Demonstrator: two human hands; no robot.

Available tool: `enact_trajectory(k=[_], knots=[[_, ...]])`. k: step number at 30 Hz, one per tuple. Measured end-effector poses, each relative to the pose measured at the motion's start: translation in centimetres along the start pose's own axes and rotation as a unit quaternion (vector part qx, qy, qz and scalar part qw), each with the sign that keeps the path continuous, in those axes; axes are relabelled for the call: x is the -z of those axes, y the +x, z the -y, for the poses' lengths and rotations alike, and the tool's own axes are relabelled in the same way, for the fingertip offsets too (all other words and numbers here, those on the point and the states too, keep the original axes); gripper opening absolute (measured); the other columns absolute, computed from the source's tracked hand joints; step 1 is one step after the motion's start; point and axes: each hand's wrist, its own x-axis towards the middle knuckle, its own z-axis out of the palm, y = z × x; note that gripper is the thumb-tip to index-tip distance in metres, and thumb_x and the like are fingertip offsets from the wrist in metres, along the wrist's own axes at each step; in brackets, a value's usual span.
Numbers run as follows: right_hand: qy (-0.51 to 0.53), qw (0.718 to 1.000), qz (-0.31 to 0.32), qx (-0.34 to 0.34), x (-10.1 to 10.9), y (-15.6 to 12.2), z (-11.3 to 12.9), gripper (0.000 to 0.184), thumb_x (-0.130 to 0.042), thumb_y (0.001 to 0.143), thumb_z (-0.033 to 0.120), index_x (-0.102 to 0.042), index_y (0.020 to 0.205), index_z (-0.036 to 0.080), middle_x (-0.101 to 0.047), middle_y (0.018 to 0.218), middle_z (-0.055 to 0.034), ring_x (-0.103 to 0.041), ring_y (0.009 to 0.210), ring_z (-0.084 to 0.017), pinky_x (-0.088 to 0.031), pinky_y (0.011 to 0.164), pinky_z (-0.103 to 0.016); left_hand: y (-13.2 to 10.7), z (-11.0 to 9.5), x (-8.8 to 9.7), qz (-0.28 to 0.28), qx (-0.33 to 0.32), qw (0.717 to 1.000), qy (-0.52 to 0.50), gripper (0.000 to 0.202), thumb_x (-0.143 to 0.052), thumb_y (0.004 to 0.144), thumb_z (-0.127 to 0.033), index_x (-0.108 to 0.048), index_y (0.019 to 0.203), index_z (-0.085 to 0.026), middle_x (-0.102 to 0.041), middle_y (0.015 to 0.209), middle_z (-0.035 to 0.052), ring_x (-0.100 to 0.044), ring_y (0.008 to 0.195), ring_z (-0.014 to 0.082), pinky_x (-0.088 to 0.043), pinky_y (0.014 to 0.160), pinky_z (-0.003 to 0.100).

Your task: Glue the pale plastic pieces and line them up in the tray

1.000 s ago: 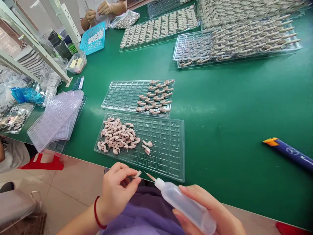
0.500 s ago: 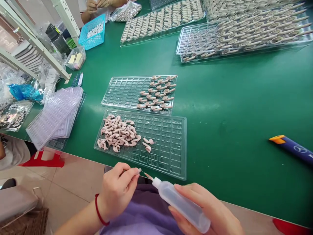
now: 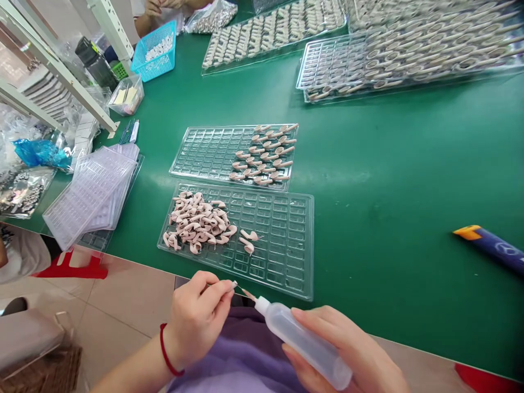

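Left hand (image 3: 197, 312) apparently pinches a small piece (image 3: 234, 284), end protruding.

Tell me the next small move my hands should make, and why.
Probably a light squeeze of the bottle with your right hand: its thin nozzle points at the end of the small pale piece pinched in your left hand, so the two seem lined up. Whether they touch is too small to tell.

Bare hands (image 3: 198, 319), a thin red band (image 3: 165, 352) around the left wrist (image 3: 175, 345), a two-toned purple garment (image 3: 237, 357).
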Motion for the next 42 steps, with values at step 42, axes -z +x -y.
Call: enact_trajectory(k=[42], knots=[[-0.107,0.99,-0.08,0.044,-3.6,-0.2,0.1,0.035,-0.051,0.081,-0.004,-0.06,0.108,0.018,-0.062,0.093,-0.0067,-0.059,0.083,-0.016,-0.05,0.074,-0.032,-1.3,-2.3,-3.4,0.094,0.535,0.591,-0.597,0.03,-0.087,0.062,-0.039,-0.075,0.064,-0.011,-0.062,0.053,0.0011,-0.041,0.038,0.0039,-0.02,0.037,0.019]])
